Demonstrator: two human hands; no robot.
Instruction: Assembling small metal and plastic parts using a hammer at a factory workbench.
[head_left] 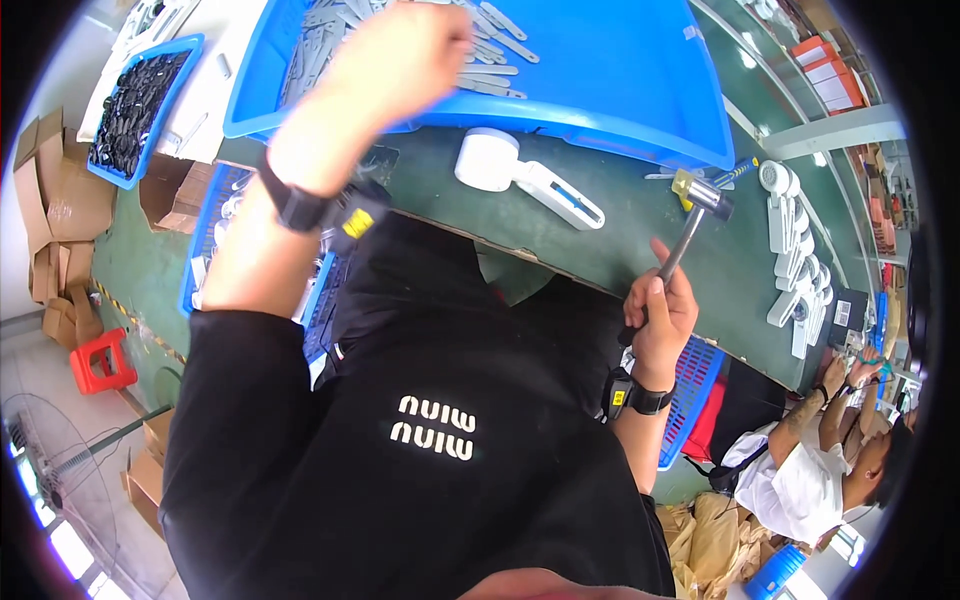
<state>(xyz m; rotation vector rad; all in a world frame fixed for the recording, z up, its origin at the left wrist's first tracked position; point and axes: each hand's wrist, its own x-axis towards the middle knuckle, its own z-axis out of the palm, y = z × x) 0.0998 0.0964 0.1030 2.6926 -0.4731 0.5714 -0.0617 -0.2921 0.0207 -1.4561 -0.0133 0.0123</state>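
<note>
My right hand (662,318) is wrapped round the handle of a small two-faced hammer (708,196), its metal head raised over the green bench with one yellowish face. My left hand (405,60) reaches over the near wall of a large blue bin (620,75). It is blurred and its fingers are mostly hidden, so I cannot make out whether it holds anything. Grey flat strips (490,75) lie heaped in that bin beside and beyond the hand. Between my hands, on the bench, lies a white plastic part (490,160) with a round head and a slotted handle.
Several similar white parts (795,255) are lined up at the right of the bench (620,255). A yellow-and-blue tool (738,172) lies by the bin. At left stand a blue tray (190,60) of black pieces and a red stool (103,360). Another person (800,480) works at far right.
</note>
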